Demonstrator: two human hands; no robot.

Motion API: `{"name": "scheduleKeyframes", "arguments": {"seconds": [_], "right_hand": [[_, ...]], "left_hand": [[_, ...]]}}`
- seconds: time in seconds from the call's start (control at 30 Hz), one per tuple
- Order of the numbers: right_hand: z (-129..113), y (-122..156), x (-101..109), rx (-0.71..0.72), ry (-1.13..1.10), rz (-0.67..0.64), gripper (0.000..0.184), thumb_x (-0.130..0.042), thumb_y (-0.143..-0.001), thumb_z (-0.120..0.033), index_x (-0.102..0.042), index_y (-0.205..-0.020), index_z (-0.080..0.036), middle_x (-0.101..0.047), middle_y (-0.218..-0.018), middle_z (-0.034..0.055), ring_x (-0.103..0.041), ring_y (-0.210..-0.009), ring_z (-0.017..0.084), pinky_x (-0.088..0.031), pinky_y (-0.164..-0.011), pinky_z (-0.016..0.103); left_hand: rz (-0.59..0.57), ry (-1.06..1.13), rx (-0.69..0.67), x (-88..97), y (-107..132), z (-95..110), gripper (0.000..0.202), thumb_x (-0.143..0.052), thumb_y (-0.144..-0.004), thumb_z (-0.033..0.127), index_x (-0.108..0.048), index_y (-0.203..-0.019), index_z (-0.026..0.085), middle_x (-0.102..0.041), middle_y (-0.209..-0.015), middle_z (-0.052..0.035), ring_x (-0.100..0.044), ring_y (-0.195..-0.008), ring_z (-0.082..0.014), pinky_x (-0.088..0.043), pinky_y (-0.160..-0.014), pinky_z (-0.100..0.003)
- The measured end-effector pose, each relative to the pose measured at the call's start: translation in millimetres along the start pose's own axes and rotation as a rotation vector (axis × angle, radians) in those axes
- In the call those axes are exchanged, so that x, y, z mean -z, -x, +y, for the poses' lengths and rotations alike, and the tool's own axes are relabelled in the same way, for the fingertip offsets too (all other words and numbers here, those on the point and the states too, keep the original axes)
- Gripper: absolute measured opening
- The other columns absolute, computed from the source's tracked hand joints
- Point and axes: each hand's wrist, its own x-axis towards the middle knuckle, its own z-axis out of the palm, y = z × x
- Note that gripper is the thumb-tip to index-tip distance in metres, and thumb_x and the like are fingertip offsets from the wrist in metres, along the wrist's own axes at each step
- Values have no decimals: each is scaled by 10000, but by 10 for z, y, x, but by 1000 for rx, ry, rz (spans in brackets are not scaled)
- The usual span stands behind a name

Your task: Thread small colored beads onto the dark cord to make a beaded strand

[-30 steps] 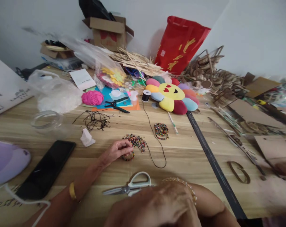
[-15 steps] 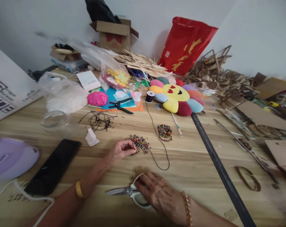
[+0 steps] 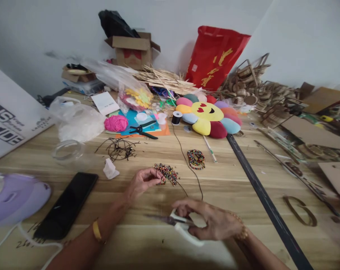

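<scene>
Between thumb and fingers my left hand (image 3: 146, 182) pinches a black cord (image 3: 182, 187), right at the edge of a pile of small multicoloured beads (image 3: 170, 173). The cord loops to the right and runs back to a black thread spool (image 3: 177, 117). Lower right, my right hand (image 3: 209, 219) is closed on the white handles of a pair of scissors (image 3: 183, 228), held above the tabletop. Their blades point left and are blurred by motion. Beyond the bead pile lies a coiled string of beads (image 3: 196, 159).
A black phone (image 3: 67, 204) and a purple device (image 3: 18, 198) lie at left. Black cord scraps (image 3: 120, 148), pliers (image 3: 143, 130) and pink yarn (image 3: 116, 123) sit farther back. A flower cushion (image 3: 207, 114) stands behind. A long dark strip (image 3: 265, 197) crosses the right side.
My right hand has picked the scissors up off the table and moved them up and to the right. My left hand stays at the beads with the cord.
</scene>
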Motion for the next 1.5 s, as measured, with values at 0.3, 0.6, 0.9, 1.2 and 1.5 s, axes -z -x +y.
{"name": "scheduleKeyframes", "arguments": {"seconds": [0.3,0.6,0.9,1.2,1.5], "right_hand": [[256,-454,106,-1,-543,573,482,-777,-691,-320,-515,-1077,-198,-591,-739,-23,-501,-559,81,-397,-484,185],[343,-693,-136,40,-596,576,480,-770,-677,-333,-502,-1047,-187,-608,-739,-18,-550,-601,101,-438,-556,220],[311,-665,-163,-10,-497,595,425,-734,-683,-274,-520,-1031,-158,-584,-690,-32,-484,-546,77,-387,-512,193],[392,-666,-191,-8,-618,587,515,-787,-614,-298,-513,-1029,-162,-593,-673,-34,-457,-516,72,-348,-477,189],[482,-655,-187,5,-647,544,560,-816,-609,-353,-524,-1046,-159,-566,-658,-43,-434,-515,65,-340,-471,182]], "left_hand": [[-123,60,147,-95,38,37,298,-802,-622,351,-613,-652,123,-670,-698,-24,-616,-656,-139,-492,-660,-260],[-186,-17,194,-152,47,28,317,-789,-645,365,-593,-675,117,-649,-658,-20,-604,-625,-133,-478,-634,-262],[-194,-37,203,-158,33,-23,343,-802,-627,376,-595,-697,113,-645,-664,-16,-587,-612,-119,-462,-629,-251],[-222,-80,165,-180,45,-44,362,-791,-634,399,-575,-661,110,-602,-636,-13,-538,-579,-97,-421,-582,-223],[-181,-216,113,-217,80,-22,293,-760,-662,353,-576,-654,126,-562,-625,-2,-509,-583,-102,-391,-560,-213]]}}
